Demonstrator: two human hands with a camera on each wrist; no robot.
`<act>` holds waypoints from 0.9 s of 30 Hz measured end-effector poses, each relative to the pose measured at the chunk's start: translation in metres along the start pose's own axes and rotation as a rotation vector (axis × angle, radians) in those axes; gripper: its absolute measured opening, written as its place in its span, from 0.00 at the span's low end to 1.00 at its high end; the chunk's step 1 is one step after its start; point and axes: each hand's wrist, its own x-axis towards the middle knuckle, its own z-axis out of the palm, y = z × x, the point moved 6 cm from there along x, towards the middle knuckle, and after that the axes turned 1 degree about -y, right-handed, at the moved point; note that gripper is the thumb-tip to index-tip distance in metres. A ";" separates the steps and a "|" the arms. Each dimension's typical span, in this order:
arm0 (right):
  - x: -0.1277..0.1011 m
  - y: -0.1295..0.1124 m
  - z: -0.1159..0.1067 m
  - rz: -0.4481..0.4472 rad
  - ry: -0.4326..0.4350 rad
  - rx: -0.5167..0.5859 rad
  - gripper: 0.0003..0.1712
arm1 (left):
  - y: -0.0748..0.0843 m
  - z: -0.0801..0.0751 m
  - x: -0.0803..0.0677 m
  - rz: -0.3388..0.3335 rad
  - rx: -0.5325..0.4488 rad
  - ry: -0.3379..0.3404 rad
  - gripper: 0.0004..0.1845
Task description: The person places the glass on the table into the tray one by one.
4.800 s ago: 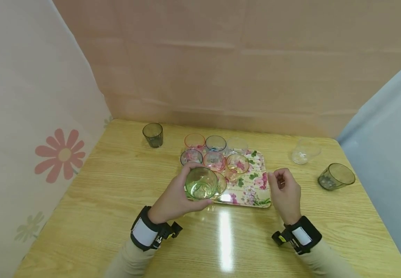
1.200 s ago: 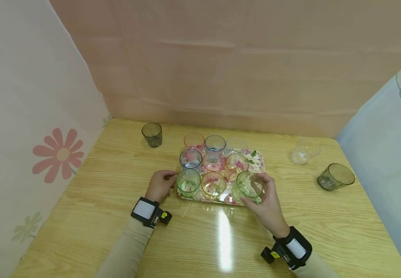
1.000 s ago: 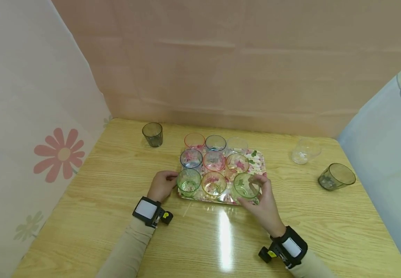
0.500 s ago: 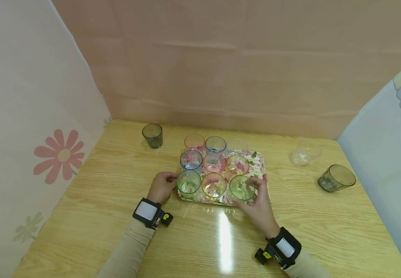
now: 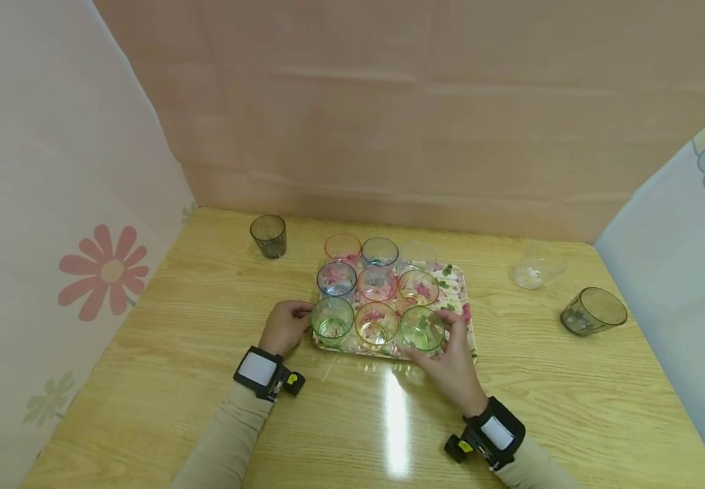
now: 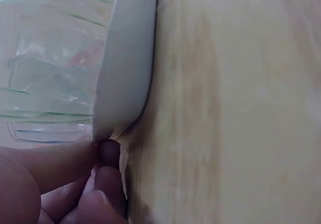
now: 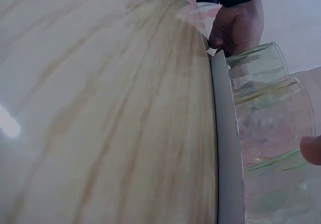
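My right hand [image 5: 450,365] holds a green glass [image 5: 421,334] between thumb and fingers, at the front of a flower-patterned tray [image 5: 458,302]. It stands upright beside a yellow glass [image 5: 376,327]. In the right wrist view, the thumb [image 7: 312,150] lies against the glass. My left hand [image 5: 283,328] pinches the tray's left edge, with another green glass [image 5: 331,320] just inside it. From the left wrist, the tray's pale outer wall [image 6: 129,53] shows, thumb on its rim and the other fingers curled at its corner.
Behind these, the tray bears two rows of glasses, among them a blue one [image 5: 336,280], a pink one [image 5: 377,284] and an orange-rimmed one [image 5: 418,288]. Dark glasses stand at the back left [image 5: 269,238] and right [image 5: 593,312]. A clear glass [image 5: 536,268] is at the back right.
Earlier my left hand held a green glass above the tray; that hand is now at the tray's edge. My right hand has since brought another green glass leftward, up to the yellow one.
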 end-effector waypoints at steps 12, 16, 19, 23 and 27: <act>-0.001 -0.001 0.002 -0.024 0.003 0.026 0.52 | -0.002 0.002 0.002 -0.012 0.024 -0.004 0.11; -0.001 -0.001 0.002 -0.011 -0.001 0.022 0.52 | -0.001 0.002 0.002 -0.011 0.029 -0.001 0.11; -0.002 0.000 0.003 0.004 -0.007 0.034 0.51 | -0.001 0.002 0.002 -0.010 0.029 0.000 0.11; -0.001 -0.001 0.003 -0.007 -0.014 0.039 0.52 | -0.002 0.001 0.002 -0.013 0.030 0.000 0.11; -0.001 -0.001 0.003 -0.021 -0.010 0.026 0.52 | -0.002 0.000 0.001 -0.010 0.034 0.000 0.11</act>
